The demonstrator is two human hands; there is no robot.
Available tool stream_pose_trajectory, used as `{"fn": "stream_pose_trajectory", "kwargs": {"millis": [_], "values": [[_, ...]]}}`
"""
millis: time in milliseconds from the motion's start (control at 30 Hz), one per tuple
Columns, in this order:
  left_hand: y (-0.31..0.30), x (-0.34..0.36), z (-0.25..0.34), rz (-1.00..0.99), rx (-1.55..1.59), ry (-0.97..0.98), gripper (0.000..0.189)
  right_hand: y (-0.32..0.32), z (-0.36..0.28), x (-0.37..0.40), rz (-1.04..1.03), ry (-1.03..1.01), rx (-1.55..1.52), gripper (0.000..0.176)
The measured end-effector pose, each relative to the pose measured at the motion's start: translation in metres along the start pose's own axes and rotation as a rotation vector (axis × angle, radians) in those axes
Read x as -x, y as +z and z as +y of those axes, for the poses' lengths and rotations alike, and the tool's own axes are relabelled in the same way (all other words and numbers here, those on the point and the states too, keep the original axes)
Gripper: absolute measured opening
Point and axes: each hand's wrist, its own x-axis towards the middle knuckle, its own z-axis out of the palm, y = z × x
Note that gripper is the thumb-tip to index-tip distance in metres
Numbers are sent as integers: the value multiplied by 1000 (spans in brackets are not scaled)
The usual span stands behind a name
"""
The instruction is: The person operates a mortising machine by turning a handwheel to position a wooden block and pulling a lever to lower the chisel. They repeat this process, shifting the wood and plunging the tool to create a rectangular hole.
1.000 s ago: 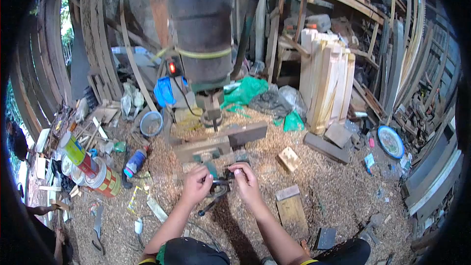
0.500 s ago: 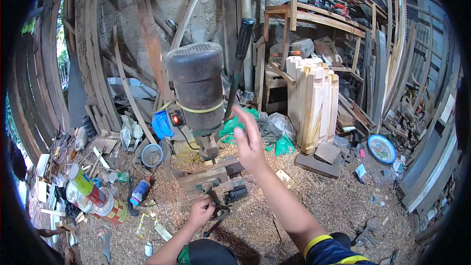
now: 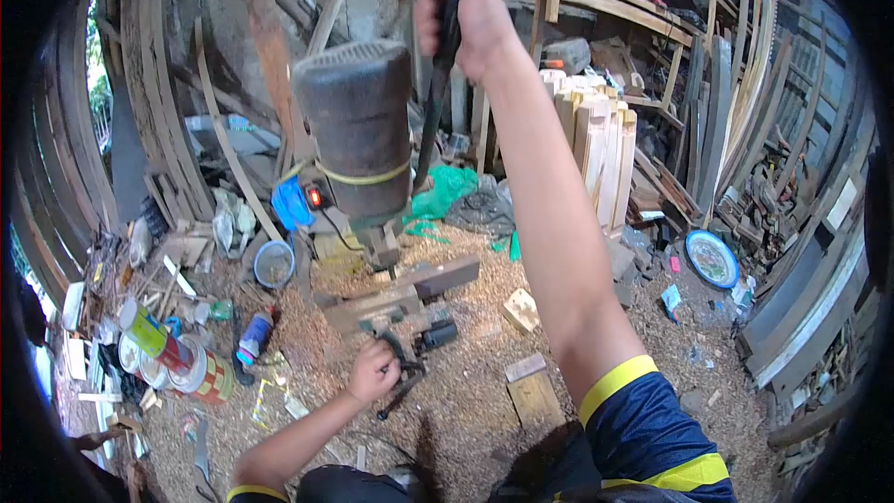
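Observation:
A dark motor housing (image 3: 354, 121) with a yellow band and a lit red switch (image 3: 315, 197) stands over a wooden workpiece (image 3: 447, 276) held in a clamp. The tool tip below the motor is at or just above the wood; contact cannot be made out. My right hand (image 3: 466, 19) is closed round the black grip of the long lever (image 3: 434, 116) beside the motor. Low in front, my left hand (image 3: 374, 371) is closed on the handwheel (image 3: 406, 374) at the near side of the clamp.
Wood shavings cover the floor. Paint buckets (image 3: 203, 371) and a spray can (image 3: 254, 337) stand at the left. Pale carved wood pieces (image 3: 596, 144) stand behind my right arm. A blue-rimmed basin (image 3: 712, 258) lies at the right, and wood blocks (image 3: 535, 398) lie nearby.
My right hand has risen from open beside the motor to close on the lever's grip. My left hand stays on the handwheel. The whole view has shifted somewhat.

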Motion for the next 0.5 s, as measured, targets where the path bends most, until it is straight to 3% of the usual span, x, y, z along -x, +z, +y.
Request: {"fn": "stream_pose_trajectory", "kwargs": {"millis": [33, 100, 167, 333, 500], "values": [[1, 1, -1, -5, 10, -21, 14, -2, -1, 2, -115, 4, -5, 35], [2, 6, -7, -50, -11, -30, 15, 2, 7, 25, -29, -48, 9, 38], [1, 5, -6, -68, -5, -47, 16, 12, 14, 58, 77, -265, 27, 42], [-8, -7, 12, -94, -24, -79, 17, 11, 48, 172, -88, -512, 18, 50], [-4, -8, 9, -92, -13, -20, 19, 4, 55, 184, -133, -508, -6, 47]]}}
